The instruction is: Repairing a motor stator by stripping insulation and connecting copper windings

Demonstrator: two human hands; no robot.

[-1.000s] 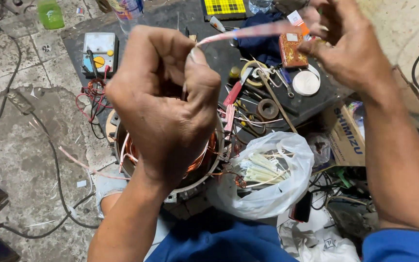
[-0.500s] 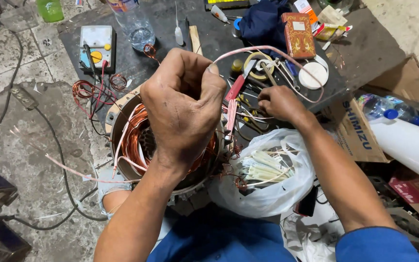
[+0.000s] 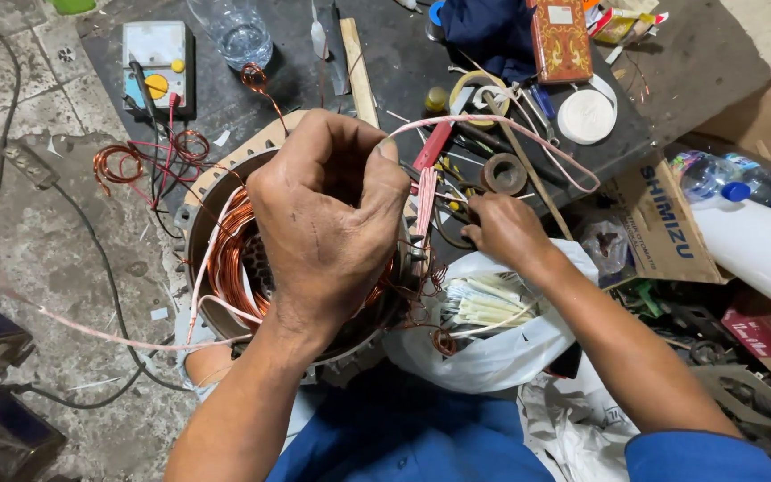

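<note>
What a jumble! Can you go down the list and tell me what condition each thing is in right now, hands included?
Left hand: closed, pinching the pink cord.
Right hand: down among the tools, grip hidden.
Pink cord: looped in an arc between the hands.
Motor stator: open, copper windings exposed.
Multimeter: lying flat, leads attached.
Water bottle: upright, partly filled.
White plastic bag: open, pale strips inside.
Cardboard box: flaps open.

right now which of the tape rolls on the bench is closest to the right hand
The small dark roll, just above the right hand; the yellowish roll and the white one lie farther up the bench.
</note>
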